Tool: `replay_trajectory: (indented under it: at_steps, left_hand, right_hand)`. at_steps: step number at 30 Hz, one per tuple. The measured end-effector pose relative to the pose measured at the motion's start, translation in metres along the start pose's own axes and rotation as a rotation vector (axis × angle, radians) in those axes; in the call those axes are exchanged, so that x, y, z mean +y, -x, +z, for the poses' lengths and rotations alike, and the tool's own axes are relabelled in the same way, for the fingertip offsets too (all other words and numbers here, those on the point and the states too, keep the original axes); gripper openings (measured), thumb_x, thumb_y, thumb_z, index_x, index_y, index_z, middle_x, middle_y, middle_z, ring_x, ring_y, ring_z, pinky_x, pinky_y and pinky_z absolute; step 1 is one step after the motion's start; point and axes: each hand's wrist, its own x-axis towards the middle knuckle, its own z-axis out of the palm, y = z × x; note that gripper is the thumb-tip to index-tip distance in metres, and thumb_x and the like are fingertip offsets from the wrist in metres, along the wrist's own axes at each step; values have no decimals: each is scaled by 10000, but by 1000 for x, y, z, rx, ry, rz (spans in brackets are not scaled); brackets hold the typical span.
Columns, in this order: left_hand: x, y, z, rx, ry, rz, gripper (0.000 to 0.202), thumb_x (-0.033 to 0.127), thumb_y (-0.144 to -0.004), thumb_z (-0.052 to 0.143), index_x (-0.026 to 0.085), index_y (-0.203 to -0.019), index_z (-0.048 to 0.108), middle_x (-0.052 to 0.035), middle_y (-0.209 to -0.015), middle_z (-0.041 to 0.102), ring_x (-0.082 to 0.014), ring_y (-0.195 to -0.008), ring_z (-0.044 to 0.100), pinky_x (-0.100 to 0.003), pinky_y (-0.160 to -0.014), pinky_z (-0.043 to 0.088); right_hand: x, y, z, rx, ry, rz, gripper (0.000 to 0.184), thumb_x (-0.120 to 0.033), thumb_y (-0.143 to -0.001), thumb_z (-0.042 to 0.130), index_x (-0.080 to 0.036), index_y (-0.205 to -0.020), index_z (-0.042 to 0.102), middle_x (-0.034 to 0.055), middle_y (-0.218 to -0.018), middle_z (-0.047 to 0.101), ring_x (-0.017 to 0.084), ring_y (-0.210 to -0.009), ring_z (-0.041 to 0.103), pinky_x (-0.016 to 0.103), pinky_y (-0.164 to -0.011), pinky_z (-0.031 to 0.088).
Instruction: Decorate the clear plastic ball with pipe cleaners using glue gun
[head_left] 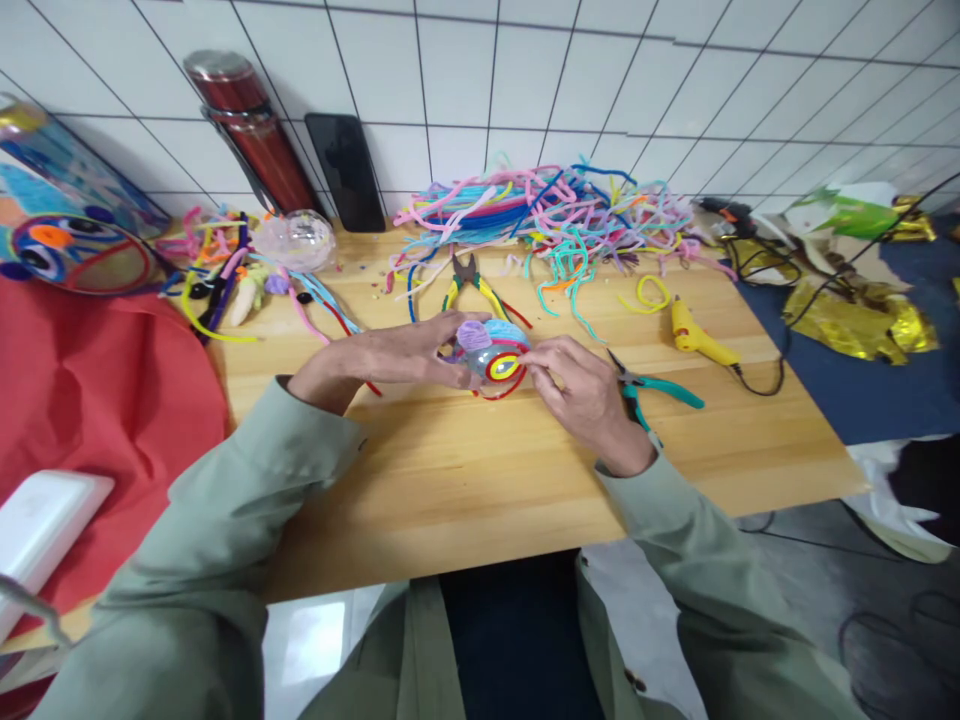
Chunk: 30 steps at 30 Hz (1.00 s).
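Note:
A clear plastic ball trimmed with purple, blue, red and yellow pipe cleaners is held over the middle of the wooden table. My left hand wraps around its left side. On the ball's front, red and yellow rings form an eye-like shape. My right hand pinches at the right edge of these rings; whatever lies between its fingertips is too small to make out. Behind the ball lie yellow-green handled pliers. Teal-handled pliers rest beside my right wrist.
A heap of pipe cleaners lines the wall. A yellow glue gun with a black cord lies right. A red thermos, a phone and another clear ball stand back left. Red cloth covers the left side.

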Motion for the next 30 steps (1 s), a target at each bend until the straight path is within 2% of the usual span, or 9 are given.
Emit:
replay_trajectory:
  at_steps: [5,11,16,19,25,30]
  left_hand:
    - [1,-9,15,59,31,45,752,690,-909,802,283,-1530,683,-106,-1624,683,-334,-1504,650,-455,-1320,504]
    - [-6,-11,15,52,-14,82,674,662,-988,723,282,-1543,675,-97,-1663,653,-329,-1578,592,-417,-1359,445]
    - [-13,-13,18,82,9,59,716,656,-965,717,255,-1553,637,-132,-1684,610,-322,-1595,574,-419,-1375,422]
    - [-15,-13,19,92,13,46,748,668,-949,727,255,-1564,623,-136,-1683,609,-324,-1604,566,-421,-1375,424]
    - [-11,-14,17,70,52,75,680,654,-942,765,273,-1497,675,-124,-1629,667,-346,-1543,620,-463,-1340,475]
    - [-11,-12,16,73,69,60,753,688,-912,804,275,-1526,661,-130,-1634,667,-351,-1491,649,-461,-1280,525]
  right_hand:
    - [-4,0,0,6,17,-8,321,-36,-1076,641,-270,-1214,812,56,-1118,864,225,-1028,837,359,-874,663]
    - [-5,1,1,-32,14,54,341,-52,-1069,641,-298,-1212,829,51,-1130,866,242,-1044,834,388,-886,668]
    - [-4,2,2,-16,22,26,358,-40,-1062,641,-292,-1229,832,55,-1132,864,241,-1038,830,386,-893,674]
    - [-3,2,2,-26,13,53,377,-39,-1049,646,-301,-1239,840,54,-1143,863,247,-1045,827,397,-905,682]
    - [-4,2,3,-9,19,49,344,-49,-1062,641,-297,-1213,827,46,-1126,868,238,-1031,836,389,-894,685]
    - [-5,1,3,-14,10,47,354,-41,-1056,647,-298,-1220,828,50,-1134,867,240,-1036,835,391,-892,685]
